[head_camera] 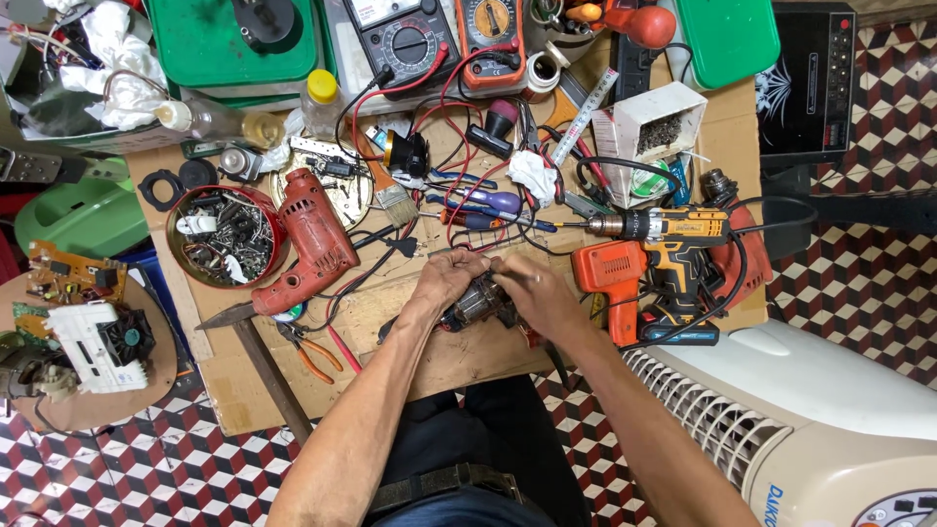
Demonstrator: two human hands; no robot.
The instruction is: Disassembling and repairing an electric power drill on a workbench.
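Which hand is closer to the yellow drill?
Right. The right hand sits just beside the yellow drill, while the left hand is farther away, on the other side of the motor part.

Both forearms converge, left hand [444,276] and right hand [539,293] curled together.

Red drill [310,244] left, orange drill [673,239] right; bare wood between.

I am looking down at a small repair workshop, probably for power tools and electrical goods. A cluttered cardboard-topped bench [727,146] carries two multimeters [405,39], a red drill body [312,244], a yellow cordless drill [673,229], a tin of small parts [224,237], screwdrivers [488,205] and pliers [312,353]. Bare circuit boards [68,273] lie beside it on a patterned tile floor [859,283].
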